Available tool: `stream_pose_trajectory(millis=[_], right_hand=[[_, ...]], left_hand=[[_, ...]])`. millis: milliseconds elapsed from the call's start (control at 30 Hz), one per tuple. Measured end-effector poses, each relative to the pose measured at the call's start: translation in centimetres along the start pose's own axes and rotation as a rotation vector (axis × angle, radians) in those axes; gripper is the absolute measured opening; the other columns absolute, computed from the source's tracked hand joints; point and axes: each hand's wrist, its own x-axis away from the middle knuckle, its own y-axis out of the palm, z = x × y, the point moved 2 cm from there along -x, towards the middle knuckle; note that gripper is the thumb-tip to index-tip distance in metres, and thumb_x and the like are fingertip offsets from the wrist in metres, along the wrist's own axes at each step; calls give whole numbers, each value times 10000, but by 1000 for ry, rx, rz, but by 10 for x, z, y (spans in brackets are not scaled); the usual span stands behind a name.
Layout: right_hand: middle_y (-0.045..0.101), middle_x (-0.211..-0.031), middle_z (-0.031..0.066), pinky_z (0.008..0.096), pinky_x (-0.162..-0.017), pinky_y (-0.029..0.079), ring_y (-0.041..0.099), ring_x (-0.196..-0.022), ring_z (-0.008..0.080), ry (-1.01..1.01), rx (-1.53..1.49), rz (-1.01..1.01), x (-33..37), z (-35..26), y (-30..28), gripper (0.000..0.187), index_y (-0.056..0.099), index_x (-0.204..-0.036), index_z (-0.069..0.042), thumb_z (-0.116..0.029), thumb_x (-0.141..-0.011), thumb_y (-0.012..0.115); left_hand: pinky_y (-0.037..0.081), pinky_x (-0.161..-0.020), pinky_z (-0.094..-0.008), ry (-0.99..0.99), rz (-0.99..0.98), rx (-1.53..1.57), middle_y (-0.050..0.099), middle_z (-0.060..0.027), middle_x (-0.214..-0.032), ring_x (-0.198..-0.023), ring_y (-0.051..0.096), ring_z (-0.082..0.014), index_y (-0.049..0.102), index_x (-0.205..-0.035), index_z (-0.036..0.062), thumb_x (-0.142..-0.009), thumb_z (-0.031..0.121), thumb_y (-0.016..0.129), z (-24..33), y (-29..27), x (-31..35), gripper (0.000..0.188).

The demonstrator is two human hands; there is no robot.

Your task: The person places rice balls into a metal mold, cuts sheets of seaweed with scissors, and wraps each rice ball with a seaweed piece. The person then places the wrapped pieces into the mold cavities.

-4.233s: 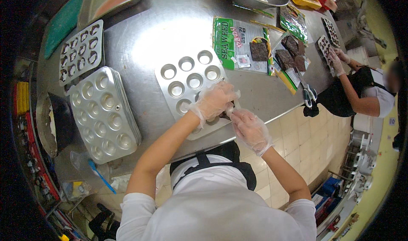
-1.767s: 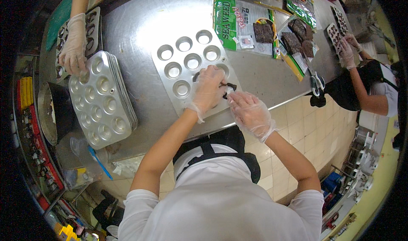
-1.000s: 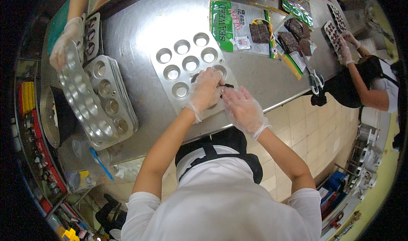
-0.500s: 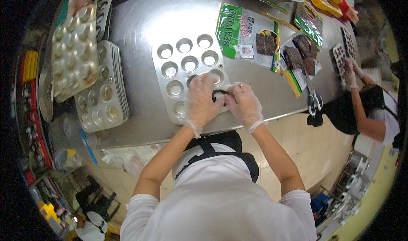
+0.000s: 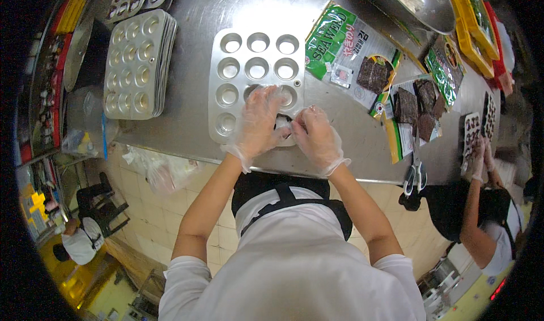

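A silver muffin tin (image 5: 215,74) lies in front of me on the steel table. A dark piece of seaweed (image 5: 282,117) lines a cup in its nearest row, at the right. My left hand (image 5: 262,120), in a clear plastic glove, rests over the tin's nearer cups with fingers stretched out and thumb toward the seaweed. My right hand (image 5: 315,138), gloved alike, is closed at the right edge of that cup. Its fingertips pinch at the seaweed's rim, partly hidden. The other visible cups hold nothing.
Stacked muffin tins (image 5: 136,66) stand at left. To the right lie a green seaweed packet (image 5: 331,40), dark seaweed sheets (image 5: 405,105) and scissors (image 5: 416,176). A metal bowl (image 5: 439,20) and yellow crate (image 5: 473,32) are far right. A co-worker's gloved hands (image 5: 481,154) handle a filled tin (image 5: 471,129).
The view has shifted, so the tin stack and packets sit differently in it. My right hand's fingertips have drawn slightly back from the cup; my left hand stays over the tin.
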Motion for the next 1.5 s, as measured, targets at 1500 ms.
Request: stream_pose_trajectory(millis=[1500], right_hand=[[505,-911,158,381,-790,412,514,-862,317,141,-1,310,-40,78,-71,182,530,-919,-29,-138,-775,547]], left_hand=[[228,-1010,-448,-79,-104,183,343,-208,-1255,-1214,255,-394,463,-1003,29,-664,172,679,-2,-9,-2,426]])
